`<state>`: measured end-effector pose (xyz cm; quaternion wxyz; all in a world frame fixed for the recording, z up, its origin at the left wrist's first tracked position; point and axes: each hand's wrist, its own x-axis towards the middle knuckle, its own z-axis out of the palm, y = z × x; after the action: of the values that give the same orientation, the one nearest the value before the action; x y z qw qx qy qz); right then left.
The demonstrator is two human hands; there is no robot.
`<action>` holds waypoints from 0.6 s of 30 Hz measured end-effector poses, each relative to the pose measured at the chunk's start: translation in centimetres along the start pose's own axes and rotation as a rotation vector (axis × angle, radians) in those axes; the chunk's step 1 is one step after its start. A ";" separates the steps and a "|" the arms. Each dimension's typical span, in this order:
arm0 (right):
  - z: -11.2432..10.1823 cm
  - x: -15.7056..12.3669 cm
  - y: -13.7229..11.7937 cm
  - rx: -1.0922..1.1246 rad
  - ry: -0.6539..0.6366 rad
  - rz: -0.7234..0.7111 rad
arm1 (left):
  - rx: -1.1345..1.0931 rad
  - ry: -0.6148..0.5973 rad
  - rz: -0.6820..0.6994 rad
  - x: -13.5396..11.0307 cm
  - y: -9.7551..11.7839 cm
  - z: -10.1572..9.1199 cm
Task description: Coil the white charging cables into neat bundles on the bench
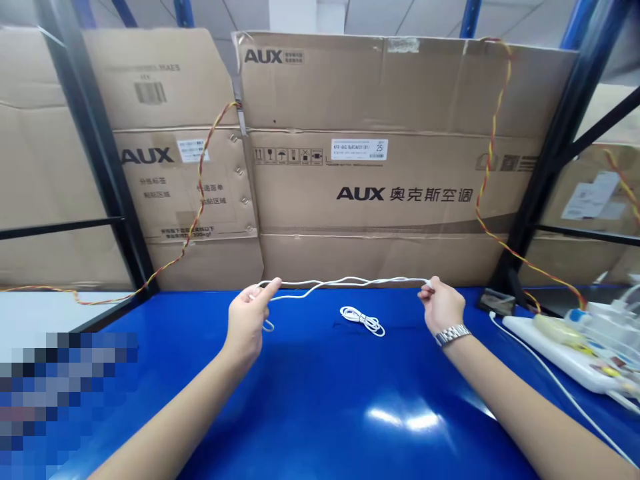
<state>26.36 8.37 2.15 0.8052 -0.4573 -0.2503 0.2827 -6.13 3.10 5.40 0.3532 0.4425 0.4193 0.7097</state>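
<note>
While both forearms reach out over the blue table (310, 413), a thin white cable (345, 281) hangs stretched between the two hands, above the tabletop and in front of the cardboard boxes.

Left hand (247, 320): fingers curled, cable pinched between thumb and fingers, index finger stretched out along the cable's run. A short loop of the same cable drops below this hand, close to the table.

Right hand (440, 307): fingers pressed together around the other end of the cable, gripped at the fingertips. A metal wristwatch (453, 335) sits on this wrist.

The cable sags slightly and shows two strands running side by side for part of the span; whether it is doubled over along the whole length I cannot tell.

On the table between the hands, a little nearer the right one, lies a second coiled white cable (361, 320), touching neither hand.

Surroundings: large cardboard boxes (380, 193) printed AUX stand along the back edge. A twisted red-and-yellow wire (200, 193) trails down across the boxes on the left; another runs down on the right. At the far right a white power strip (565, 353) rests on the table with several plugs in it. Dark rack uprights (95, 153) frame the boxes.
</note>
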 end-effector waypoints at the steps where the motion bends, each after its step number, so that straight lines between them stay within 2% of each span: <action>1: 0.3 -0.8 -0.2 0.008 -0.060 -0.006 | -0.034 0.070 0.012 0.5 -0.1 -0.3; 4: 1.2 -3.1 -1.2 -0.017 -0.316 0.033 | -0.074 0.206 0.035 1.7 -0.3 -1.3; 7: 1.3 -5.0 -2.7 -0.137 -0.640 0.183 | -0.104 0.279 0.048 2.2 -0.5 -1.8; 10: 0.7 -5.9 -4.1 -0.377 -1.080 0.387 | -0.139 0.296 0.055 2.1 -0.8 -1.7; 12: 0.2 -5.9 -4.5 -0.589 -1.328 0.447 | -0.175 0.278 0.051 2.0 -0.8 -1.4; 13: 0.0 -5.6 -4.5 -0.703 -1.382 0.424 | -0.197 0.259 0.044 2.0 -0.8 -1.2; 14: -0.2 -5.4 -4.4 -0.801 -1.378 0.374 | -0.220 0.232 0.033 1.9 -0.7 -0.9; 18: -0.5 -4.2 -3.3 -1.048 -1.249 0.181 | -0.283 0.088 -0.047 0.9 -0.2 0.0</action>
<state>24.42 3.81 4.16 0.1734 -0.5508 -0.7142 0.3957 -6.42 3.99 5.54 0.4101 0.3469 0.3402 0.7718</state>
